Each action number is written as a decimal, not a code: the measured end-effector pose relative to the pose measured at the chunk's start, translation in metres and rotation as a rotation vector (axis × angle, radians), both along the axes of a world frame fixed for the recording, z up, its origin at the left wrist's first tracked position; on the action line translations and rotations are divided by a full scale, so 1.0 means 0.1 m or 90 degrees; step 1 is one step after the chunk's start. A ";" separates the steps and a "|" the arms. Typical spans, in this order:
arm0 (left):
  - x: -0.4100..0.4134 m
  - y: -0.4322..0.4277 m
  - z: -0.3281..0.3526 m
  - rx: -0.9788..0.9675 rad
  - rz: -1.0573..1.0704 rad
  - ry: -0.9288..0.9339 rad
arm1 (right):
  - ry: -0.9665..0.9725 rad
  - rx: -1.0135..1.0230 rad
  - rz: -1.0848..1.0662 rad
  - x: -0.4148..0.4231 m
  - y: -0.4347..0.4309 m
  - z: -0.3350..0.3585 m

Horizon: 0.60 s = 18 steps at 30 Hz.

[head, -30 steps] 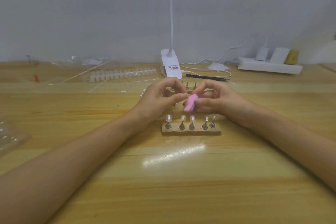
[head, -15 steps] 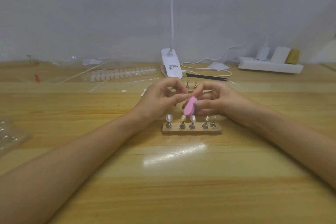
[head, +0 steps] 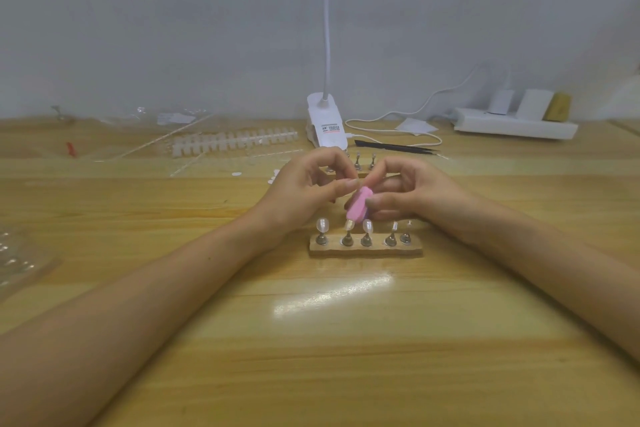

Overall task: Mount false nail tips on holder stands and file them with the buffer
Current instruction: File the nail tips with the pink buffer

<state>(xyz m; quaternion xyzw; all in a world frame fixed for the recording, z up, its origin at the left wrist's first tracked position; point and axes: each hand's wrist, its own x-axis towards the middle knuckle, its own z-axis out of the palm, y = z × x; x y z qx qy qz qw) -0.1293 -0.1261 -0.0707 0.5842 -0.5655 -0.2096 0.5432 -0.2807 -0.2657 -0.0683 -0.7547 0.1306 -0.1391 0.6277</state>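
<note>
A pink buffer (head: 358,206) is tilted, and its lower end touches the nail tip (head: 348,225) on the second stand from the left. My right hand (head: 415,194) grips the buffer between thumb and fingers. My left hand (head: 304,191) is curled, with its thumb tip against the buffer's upper end. The wooden base (head: 365,250) carries several metal holder stands, each topped with a nail tip. A second base behind my hands is mostly hidden, with two bare stands (head: 364,160) showing.
A white clip lamp (head: 325,125) stands at the back centre, with black tweezers (head: 394,146) to its right. A strip of nail tips (head: 235,142) and clear packaging lie at the back left. A power strip (head: 512,123) sits at the back right, and a plastic tray (head: 20,260) at the left edge.
The buffer has tipped and slid down from between my hands until its lower end reaches the second nail tip. Both hands stay close together.
</note>
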 end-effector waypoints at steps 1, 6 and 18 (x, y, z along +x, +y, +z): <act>0.00 0.00 0.00 0.002 -0.001 0.001 | -0.015 0.010 -0.017 0.00 0.00 -0.01; 0.00 0.00 0.00 -0.001 0.001 0.007 | -0.021 0.031 0.002 -0.02 -0.02 0.00; 0.00 0.00 0.00 0.005 -0.002 0.003 | -0.072 0.083 -0.069 -0.01 -0.06 -0.01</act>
